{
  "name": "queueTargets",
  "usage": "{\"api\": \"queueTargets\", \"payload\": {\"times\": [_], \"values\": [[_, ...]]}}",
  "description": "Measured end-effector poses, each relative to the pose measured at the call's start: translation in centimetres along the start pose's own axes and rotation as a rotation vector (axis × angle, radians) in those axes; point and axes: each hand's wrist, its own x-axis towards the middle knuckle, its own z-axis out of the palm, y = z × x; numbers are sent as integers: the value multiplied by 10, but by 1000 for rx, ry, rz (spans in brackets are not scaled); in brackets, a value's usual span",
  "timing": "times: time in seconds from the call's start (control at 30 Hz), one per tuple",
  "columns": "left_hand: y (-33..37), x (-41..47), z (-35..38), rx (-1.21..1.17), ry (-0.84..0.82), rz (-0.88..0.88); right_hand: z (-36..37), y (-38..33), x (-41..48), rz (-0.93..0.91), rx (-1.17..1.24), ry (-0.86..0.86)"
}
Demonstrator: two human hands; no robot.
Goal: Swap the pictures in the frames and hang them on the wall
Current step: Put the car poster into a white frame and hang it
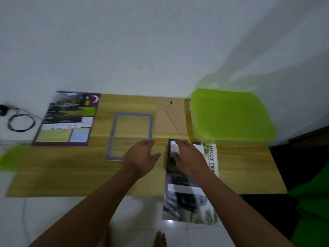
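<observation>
An empty grey picture frame (114, 138) lies flat on the low wooden table (71, 172). Beside it on the right lies its brown backing board (170, 118). My left hand (140, 155) hovers with relaxed fingers over the frame's lower right corner. My right hand (188, 157) rests with spread fingers on a dark glossy picture (183, 186) that lies on a printed brochure page (211, 157); both overhang the table's front edge. A purple-edged brochure picture (65, 120) lies at the table's left end.
A green plastic lid (231, 114) covers a container at the table's back right. A black cable coil (21, 122) lies on the white floor at the left. A white wall stands behind the table. My foot (160, 239) shows at the bottom.
</observation>
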Motion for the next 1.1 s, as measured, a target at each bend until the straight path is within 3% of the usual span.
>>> {"api": "queueTargets", "payload": {"times": [0.4,0.57,0.83,1.1], "values": [[-196,-26,-144,-35,226,-268,24,-229,119,-184,-2,-43],[-274,-10,-177,-10,218,-330,66,-302,173,-156,73,-62],[-362,25,-174,-99,186,-429,110,-354,233,6,39,-53],[-380,33,-164,-185,203,-527,140,-366,245,157,142,54]]}}
